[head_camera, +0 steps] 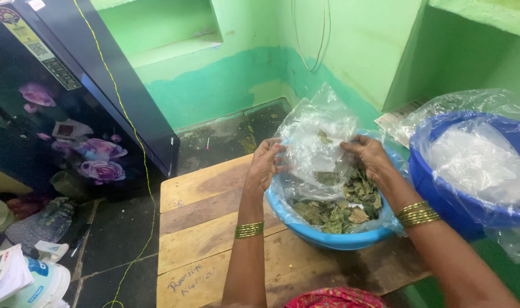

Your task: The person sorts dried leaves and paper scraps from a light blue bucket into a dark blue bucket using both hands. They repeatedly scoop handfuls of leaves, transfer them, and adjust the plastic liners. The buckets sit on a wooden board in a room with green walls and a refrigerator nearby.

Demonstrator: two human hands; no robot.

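Observation:
My left hand and my right hand each pinch one side of a clear plastic bag, held upright over a light blue basin. A few dried green leaves show inside the bag. More dried green leaves lie in the basin, which is lined with clear plastic. The basin rests on a low wooden plank table. Gold bangles circle both wrists.
A dark blue tub lined with clear plastic stands to the right. A black fridge with a pink flower pattern stands at left, with a yellow cord hanging past it. Clutter and a white container lie at bottom left. Green walls close the corner.

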